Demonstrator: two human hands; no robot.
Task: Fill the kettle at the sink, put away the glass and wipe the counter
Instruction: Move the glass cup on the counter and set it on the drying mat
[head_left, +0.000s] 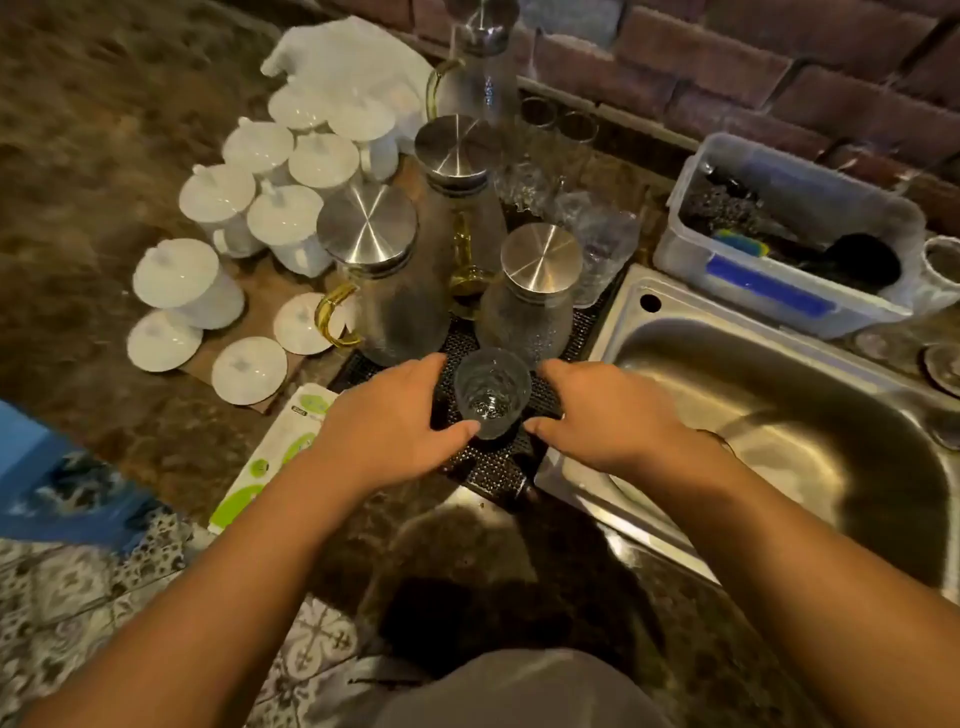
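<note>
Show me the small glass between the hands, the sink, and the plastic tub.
small glass (491, 392), head view, on its open rim.
sink (779, 395), head view, on the bare steel basin.
plastic tub (769, 283), head view, on its front wall.

four lidded jugs (387, 275), two hands (387, 421)

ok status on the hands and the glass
Left hand and right hand open, flanking the glass. Glass upright on black mat, ungripped. Lidded jugs crowd behind.

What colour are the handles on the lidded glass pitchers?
Amber yellow, translucent; clearest in the head view on the left glass pitcher's handle.
</note>
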